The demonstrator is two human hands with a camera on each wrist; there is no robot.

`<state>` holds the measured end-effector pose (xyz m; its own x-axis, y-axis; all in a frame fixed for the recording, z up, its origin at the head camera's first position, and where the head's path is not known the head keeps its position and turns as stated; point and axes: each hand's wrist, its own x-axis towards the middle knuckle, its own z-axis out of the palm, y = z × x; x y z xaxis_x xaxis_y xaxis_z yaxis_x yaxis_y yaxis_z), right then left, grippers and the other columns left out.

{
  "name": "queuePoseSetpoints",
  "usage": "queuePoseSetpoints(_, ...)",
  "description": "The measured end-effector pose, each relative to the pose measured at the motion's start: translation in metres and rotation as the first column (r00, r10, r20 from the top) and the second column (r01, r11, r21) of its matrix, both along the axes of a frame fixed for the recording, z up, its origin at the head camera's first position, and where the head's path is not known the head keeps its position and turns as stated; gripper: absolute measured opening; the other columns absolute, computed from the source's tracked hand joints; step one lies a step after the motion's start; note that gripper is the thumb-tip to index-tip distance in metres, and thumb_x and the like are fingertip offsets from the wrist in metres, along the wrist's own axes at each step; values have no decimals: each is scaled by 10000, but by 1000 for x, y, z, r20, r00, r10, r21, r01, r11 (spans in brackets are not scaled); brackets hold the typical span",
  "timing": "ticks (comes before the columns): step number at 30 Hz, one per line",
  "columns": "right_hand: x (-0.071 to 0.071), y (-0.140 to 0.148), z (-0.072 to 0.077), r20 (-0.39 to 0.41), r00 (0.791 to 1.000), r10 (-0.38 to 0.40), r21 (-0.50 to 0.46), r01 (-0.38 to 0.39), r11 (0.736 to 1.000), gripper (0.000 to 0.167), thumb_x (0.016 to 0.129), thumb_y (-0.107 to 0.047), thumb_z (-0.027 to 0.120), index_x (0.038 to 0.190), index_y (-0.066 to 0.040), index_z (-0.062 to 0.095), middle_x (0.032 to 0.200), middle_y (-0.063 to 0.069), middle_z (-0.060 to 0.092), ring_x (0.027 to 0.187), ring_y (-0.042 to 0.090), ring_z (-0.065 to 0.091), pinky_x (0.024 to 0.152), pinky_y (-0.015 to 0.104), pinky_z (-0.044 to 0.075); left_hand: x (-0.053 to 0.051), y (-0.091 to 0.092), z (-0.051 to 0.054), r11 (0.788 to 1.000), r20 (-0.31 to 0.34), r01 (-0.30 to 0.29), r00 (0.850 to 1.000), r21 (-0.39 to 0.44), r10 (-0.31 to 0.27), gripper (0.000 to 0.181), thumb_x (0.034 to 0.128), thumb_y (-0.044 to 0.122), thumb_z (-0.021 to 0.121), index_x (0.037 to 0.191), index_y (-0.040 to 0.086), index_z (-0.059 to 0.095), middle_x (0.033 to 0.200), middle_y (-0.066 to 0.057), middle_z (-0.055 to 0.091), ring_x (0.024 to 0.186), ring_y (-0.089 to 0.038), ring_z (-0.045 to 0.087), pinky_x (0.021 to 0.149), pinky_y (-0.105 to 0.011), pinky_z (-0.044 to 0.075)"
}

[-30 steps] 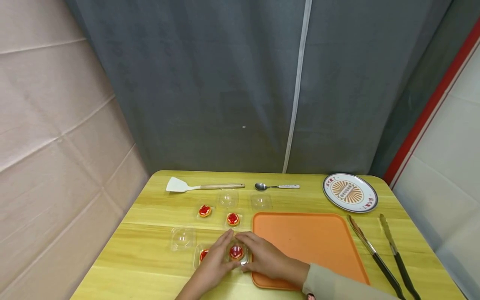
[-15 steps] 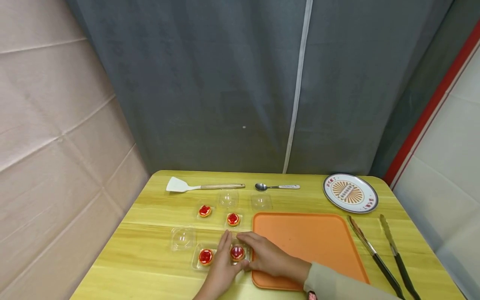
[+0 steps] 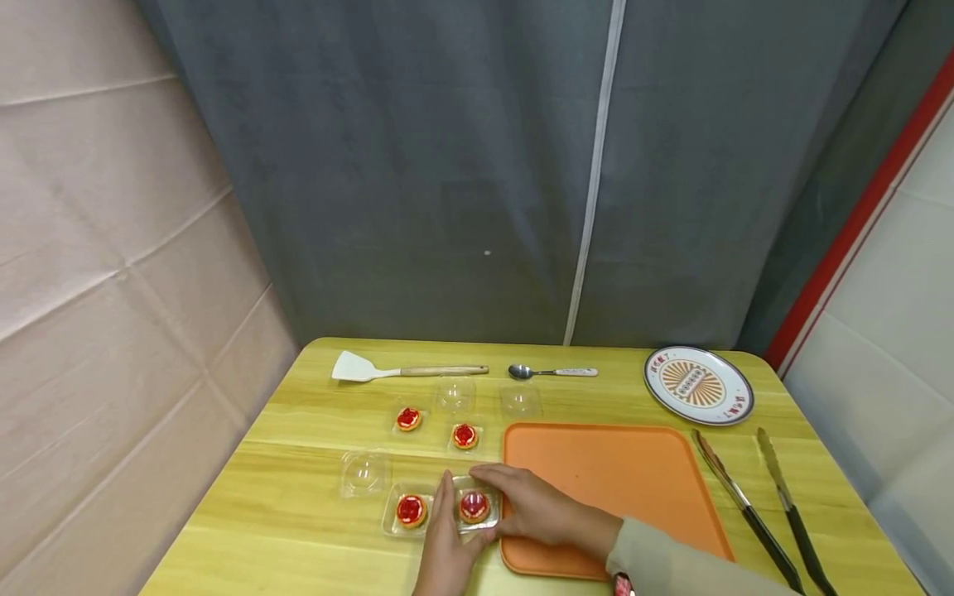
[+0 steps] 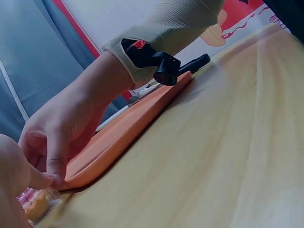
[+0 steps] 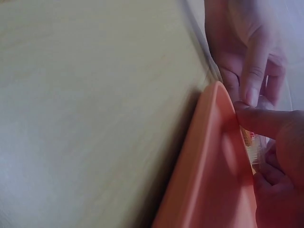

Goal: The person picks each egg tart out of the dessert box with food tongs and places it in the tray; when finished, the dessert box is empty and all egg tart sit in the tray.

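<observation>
Both hands hold a clear plastic pastry box, its domed lid over a red-topped tart. My left hand grips the box's left side, fingers pointing away and thumb at the near edge. Opposite it, my right hand curls round the right side. The thumbs nearly meet at the near edge, as the right wrist view also shows. Just left of the left hand lies an uncovered box base with a tart. In the left wrist view, part of a tart shows below the fingers; the hands hide most of the box.
An orange tray lies right beside the box. Farther back are two tarts on open bases and several clear lids. A white spatula and a spoon line the back; a plate and tongs lie right.
My left hand has shifted right along the box, uncovering the tart to its left. The held box has moved slightly right and nearer. My right hand stays nearly in place on it.
</observation>
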<state>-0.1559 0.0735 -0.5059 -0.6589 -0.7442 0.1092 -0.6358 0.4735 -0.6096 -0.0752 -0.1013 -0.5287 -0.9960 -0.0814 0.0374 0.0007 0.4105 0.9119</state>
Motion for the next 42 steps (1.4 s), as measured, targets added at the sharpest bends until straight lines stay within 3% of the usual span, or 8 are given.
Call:
queuePoseSetpoints(9,-5,2,-2,3,1000,26,-1,-26,1000,891,838,-540,790,1519,-49,491,1552,101,509,1434,268,482,1190,447,403,1,1,-2,1000,4,-15,1000,19,15,1073,790,101,838,1622,-33,173,1655,-316,179,1481,-543,241,1184,-655,208)
queuePoseSetpoints(25,-9,7,2,40,997,68,30,-70,997,837,880,-507,772,1530,-65,483,1564,100,494,1450,257,457,1205,442,386,0,5,-2,999,20,-31,999,-24,32,1012,813,-64,766,1629,-12,171,1669,-275,191,1499,-510,237,1195,-636,210)
queuePoseSetpoints(35,-13,10,5,115,991,72,25,-75,997,834,891,-530,758,1542,-91,475,1577,82,482,1461,245,440,1217,449,366,0,9,-1,997,-3,-51,999,-66,51,1015,804,-31,793,1622,-26,191,1643,-312,230,1489,-529,243,1185,-651,229)
queuePoseSetpoints(42,-15,8,2,121,990,69,14,-71,997,845,875,-512,783,1541,-94,475,1579,76,478,1466,246,432,1226,459,348,0,8,-1,995,-15,-56,998,-84,55,1048,780,24,845,1610,-50,209,1627,-324,259,1482,-532,263,1186,-644,241)
